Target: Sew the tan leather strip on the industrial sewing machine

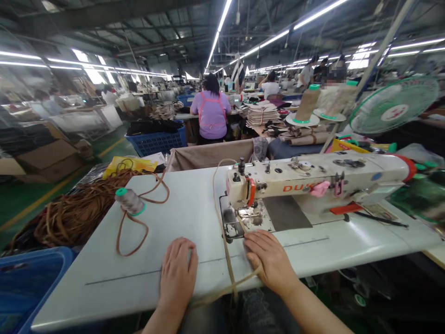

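Observation:
A narrow tan strap (225, 250) runs over the sewing machine's bed and down past the table's front edge. My right hand (266, 255) is closed on a length of this strap just in front of the presser foot (247, 212). One end of that length reaches the foot, and the other trails left from under my palm. My left hand (179, 266) lies flat on the white table (194, 199), fingers stretched out, left of the strap and holding nothing. The sewing machine (278, 185) stands behind and right of my right hand.
A grey thread spool (130, 201) weighs down brown cord (134, 253) at the left. Beyond lies a heap of brown straps (79, 208). A blue crate (34, 278) stands lower left, a fan (394, 109) at right. A person in purple (211, 109) sits ahead.

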Tool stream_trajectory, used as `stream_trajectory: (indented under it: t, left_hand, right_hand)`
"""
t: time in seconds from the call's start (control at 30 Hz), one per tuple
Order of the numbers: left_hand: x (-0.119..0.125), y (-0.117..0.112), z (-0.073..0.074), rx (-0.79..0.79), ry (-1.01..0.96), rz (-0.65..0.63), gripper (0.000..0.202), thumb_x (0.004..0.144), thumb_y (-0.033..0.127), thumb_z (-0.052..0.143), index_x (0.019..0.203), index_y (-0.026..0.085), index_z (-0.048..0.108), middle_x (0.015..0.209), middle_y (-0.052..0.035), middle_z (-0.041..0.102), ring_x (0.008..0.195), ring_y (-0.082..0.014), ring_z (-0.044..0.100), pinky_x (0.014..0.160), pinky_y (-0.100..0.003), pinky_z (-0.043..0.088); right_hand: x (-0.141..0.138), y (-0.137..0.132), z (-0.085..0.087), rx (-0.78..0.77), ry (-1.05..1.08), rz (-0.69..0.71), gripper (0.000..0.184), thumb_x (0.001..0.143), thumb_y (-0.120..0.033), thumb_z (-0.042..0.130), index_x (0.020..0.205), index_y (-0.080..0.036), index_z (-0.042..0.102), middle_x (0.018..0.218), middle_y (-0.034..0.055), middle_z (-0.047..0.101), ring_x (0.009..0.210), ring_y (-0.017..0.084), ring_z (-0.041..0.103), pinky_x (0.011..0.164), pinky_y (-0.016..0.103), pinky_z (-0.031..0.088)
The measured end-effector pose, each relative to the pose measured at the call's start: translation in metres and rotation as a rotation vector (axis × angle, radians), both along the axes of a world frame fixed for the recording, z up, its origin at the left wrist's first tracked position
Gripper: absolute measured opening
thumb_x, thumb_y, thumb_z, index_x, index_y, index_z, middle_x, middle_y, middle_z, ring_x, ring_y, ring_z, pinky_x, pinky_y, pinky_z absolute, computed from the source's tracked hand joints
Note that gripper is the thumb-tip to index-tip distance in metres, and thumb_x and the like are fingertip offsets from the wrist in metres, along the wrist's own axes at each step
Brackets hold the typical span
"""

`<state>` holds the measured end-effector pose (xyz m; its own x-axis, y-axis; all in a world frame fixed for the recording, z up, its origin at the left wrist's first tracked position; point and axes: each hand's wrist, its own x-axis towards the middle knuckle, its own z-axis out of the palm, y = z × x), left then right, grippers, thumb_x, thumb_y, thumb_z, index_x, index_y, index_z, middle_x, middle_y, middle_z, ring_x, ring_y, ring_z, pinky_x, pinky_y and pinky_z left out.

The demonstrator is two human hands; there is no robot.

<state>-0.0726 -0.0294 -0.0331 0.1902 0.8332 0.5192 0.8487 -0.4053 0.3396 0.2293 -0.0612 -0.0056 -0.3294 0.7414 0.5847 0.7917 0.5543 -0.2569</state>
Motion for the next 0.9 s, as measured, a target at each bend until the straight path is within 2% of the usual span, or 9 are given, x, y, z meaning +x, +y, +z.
stream_trajectory:
  t: [0.2, 0.6, 0.8, 0.9]
  left_hand:
    - [0.0014, -0.0025, 0.0024, -0.007, -0.066, -0.033, 0.013, 0.099, 0.015, 0.052, 0.104, 0.023, 0.061, 0.11, -0.008, 0.067, 0.118, -0.0281, 0.061, 0.112, -0.05, 0.047]
    - [0.0047, -0.0071, 0.0066, -0.059, -0.081, -0.089, 0.014, 0.099, 0.015, 0.052, 0.106, 0.022, 0.061, 0.118, -0.0091, 0.066, 0.128, -0.0306, 0.056, 0.112, -0.053, 0.044]
    - [0.0056, -0.0063, 0.0037, -0.064, -0.062, -0.093, 0.02, 0.097, 0.011, 0.052, 0.111, 0.021, 0.063, 0.122, -0.0088, 0.065, 0.131, -0.0295, 0.054, 0.113, -0.051, 0.043]
    - [0.0077, -0.0063, 0.0049, -0.061, -0.034, -0.094, 0.028, 0.098, 0.013, 0.052, 0.121, 0.022, 0.063, 0.126, -0.0087, 0.065, 0.131, -0.0292, 0.055, 0.112, -0.05, 0.044]
  right_hand:
    - [-0.0013, 0.0015, -0.0021, 0.054, -0.062, -0.051, 0.031, 0.11, -0.033, 0.046, 0.12, -0.021, 0.072, 0.122, 0.0093, 0.078, 0.115, 0.024, 0.072, 0.109, 0.049, 0.054]
    - [-0.0051, 0.001, 0.0018, 0.075, -0.116, -0.089, 0.031, 0.108, -0.028, 0.046, 0.117, -0.024, 0.075, 0.117, 0.0077, 0.079, 0.11, 0.023, 0.074, 0.107, 0.047, 0.056]
    - [-0.0039, 0.001, 0.0003, 0.105, -0.131, -0.068, 0.029, 0.109, -0.027, 0.047, 0.118, -0.024, 0.074, 0.119, 0.0061, 0.079, 0.111, 0.022, 0.074, 0.107, 0.046, 0.055]
    - [-0.003, 0.0016, -0.0012, 0.117, -0.143, -0.065, 0.029, 0.109, -0.027, 0.048, 0.122, -0.025, 0.073, 0.119, 0.0052, 0.079, 0.11, 0.022, 0.074, 0.105, 0.046, 0.055]
